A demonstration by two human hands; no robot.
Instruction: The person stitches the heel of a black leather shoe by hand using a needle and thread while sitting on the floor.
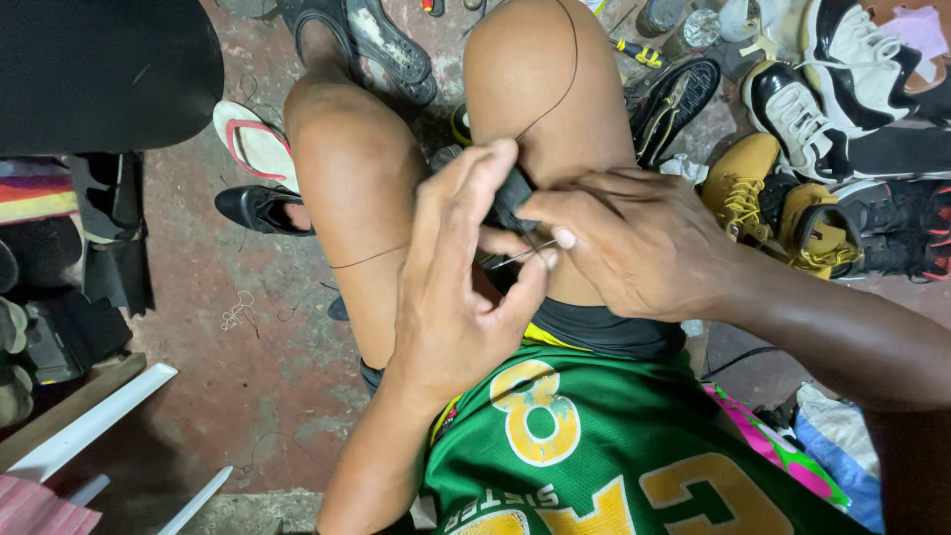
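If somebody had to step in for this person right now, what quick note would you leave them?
Left hand: thumb and forefinger pinch a thin metal needle against a small black piece held over the knees.
Right hand: steadies the black piece from the other side, fingertips by the needle.
Dark thread runs from the piece over the knee.
Done: thread attached; how much is stitched cannot be seen.
Left: cannot tell.
Nearby: yellow boots and sneakers on the floor.
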